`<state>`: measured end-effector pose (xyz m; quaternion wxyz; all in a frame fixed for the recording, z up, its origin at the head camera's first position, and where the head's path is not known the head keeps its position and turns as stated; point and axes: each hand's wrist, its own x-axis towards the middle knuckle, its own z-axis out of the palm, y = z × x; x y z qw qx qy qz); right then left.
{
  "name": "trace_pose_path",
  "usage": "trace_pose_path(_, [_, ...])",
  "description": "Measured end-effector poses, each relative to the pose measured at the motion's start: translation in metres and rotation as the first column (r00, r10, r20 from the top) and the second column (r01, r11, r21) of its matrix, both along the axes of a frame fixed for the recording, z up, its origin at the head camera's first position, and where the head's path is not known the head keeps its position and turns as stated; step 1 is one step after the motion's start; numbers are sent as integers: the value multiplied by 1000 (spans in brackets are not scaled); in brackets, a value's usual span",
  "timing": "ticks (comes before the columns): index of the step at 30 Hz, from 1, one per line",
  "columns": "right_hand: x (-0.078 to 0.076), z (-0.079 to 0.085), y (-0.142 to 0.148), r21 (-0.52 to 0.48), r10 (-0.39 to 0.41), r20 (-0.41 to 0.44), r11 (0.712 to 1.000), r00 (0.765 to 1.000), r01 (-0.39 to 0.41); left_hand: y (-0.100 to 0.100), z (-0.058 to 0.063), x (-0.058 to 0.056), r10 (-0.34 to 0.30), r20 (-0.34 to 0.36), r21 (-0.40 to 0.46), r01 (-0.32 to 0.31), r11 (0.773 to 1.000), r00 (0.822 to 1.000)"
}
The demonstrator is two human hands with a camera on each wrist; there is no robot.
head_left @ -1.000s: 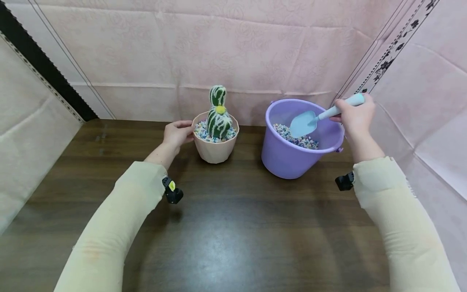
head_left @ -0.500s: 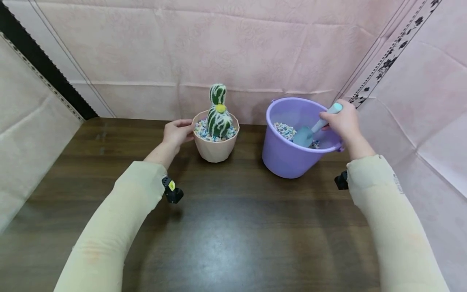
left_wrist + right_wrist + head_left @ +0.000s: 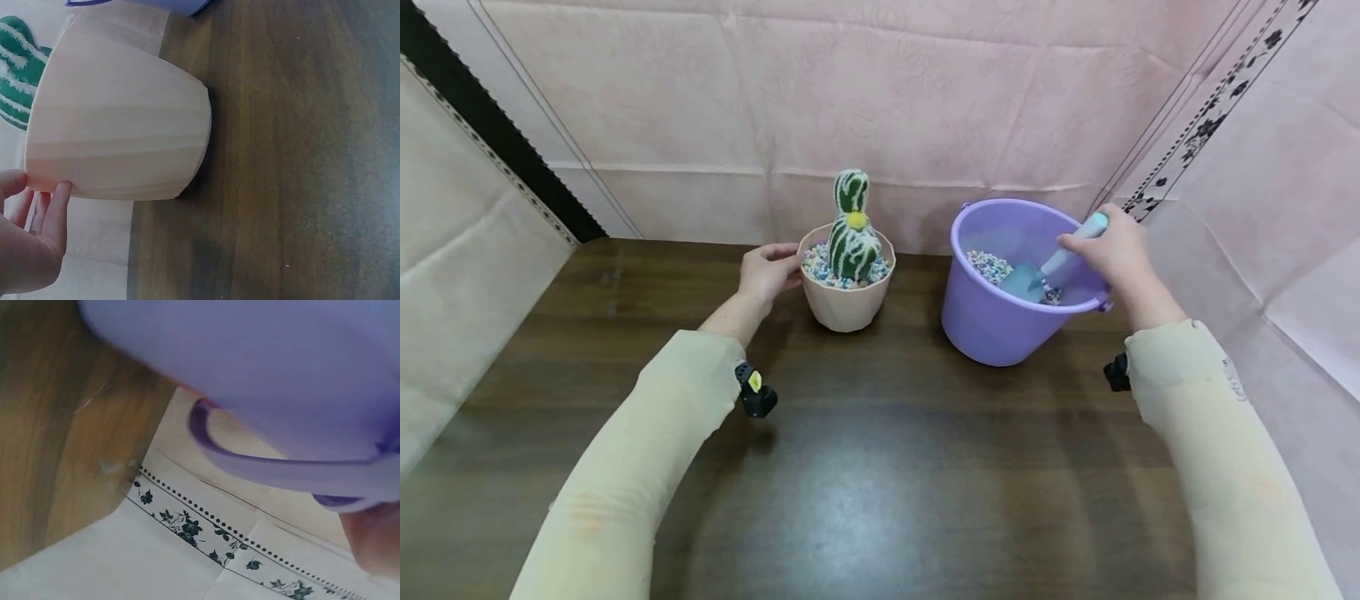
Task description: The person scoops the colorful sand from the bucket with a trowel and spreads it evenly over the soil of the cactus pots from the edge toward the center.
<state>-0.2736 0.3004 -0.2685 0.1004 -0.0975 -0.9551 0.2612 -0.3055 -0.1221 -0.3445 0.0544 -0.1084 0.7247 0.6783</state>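
At the back of the table, a cream faceted flowerpot (image 3: 842, 308) holds a green-and-white toy cactus (image 3: 853, 250) with a yellow flower, set in small coloured pebbles (image 3: 818, 268). My left hand (image 3: 764, 273) grips the pot's left rim; in the left wrist view, the fingertips (image 3: 61, 190) lie against its wall. To the right stands a purple bucket (image 3: 988, 329) with more coloured pebbles (image 3: 988, 265) inside. My right hand (image 3: 1112, 250) holds a light blue trowel (image 3: 1060, 257) by its handle, its blade down in the bucket at the pebbles. The blade's tip is hidden.
The dark wooden table (image 3: 850, 467) stretches in front of both containers. Pale pink cloth (image 3: 880, 100) hangs close behind them, and more cloth closes off both sides. The bucket's purple handle (image 3: 281, 469) hangs at its side in the right wrist view.
My right hand has lowered the trowel from above the bucket's rim, so its blade now sits deeper, at the pebbles. The left hand and the flowerpot have stayed in place.
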Motion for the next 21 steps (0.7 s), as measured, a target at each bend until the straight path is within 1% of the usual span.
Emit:
trace_pose_path(3, [1,-1,-2,145,-12,-54,989,998,20,2,-2,0,-20,-40,-32,19,999,999])
trace_pose_path(5, [1,1,-2,208,-4,-63,978,998,17,2,-3,-1,-26,-73,-71,21,997,997])
trace_pose_path(7, [0,3,0,231,-11,-44,973,999,20,1,-5,-2,-33,-104,-140,18,990,994])
trace_pose_path(9, [-1,4,4,234,-37,4,972,999,35,0,-7,-3,-42,-135,-213,12,977,990])
trace_pose_path(11, [0,5,10,235,-68,63,971,996,51,-1,-8,-4,-70,-173,-320,11,947,982])
trace_pose_path(13, [1,3,16,221,-91,119,973,989,63,-3,-9,-4,-106,-206,-417,11,909,973])
trace_pose_path(15, [2,2,20,199,-111,169,977,979,76,-6,-10,-3,-152,-256,-522,-4,853,955])
trace_pose_path(16, [3,2,22,187,-119,186,979,975,84,-8,-10,-3,-179,-277,-560,-6,829,944])
trace_pose_path(17, [3,2,23,168,-127,194,981,973,95,-10,-10,-2,-206,-286,-588,-2,809,936])
trace_pose_path(19, [5,4,21,130,-143,183,984,973,120,-15,-11,-1,-257,-306,-640,2,769,917])
trace_pose_path(21, [8,9,16,106,-146,134,985,980,133,-20,-9,1,-307,-310,-681,15,732,900])
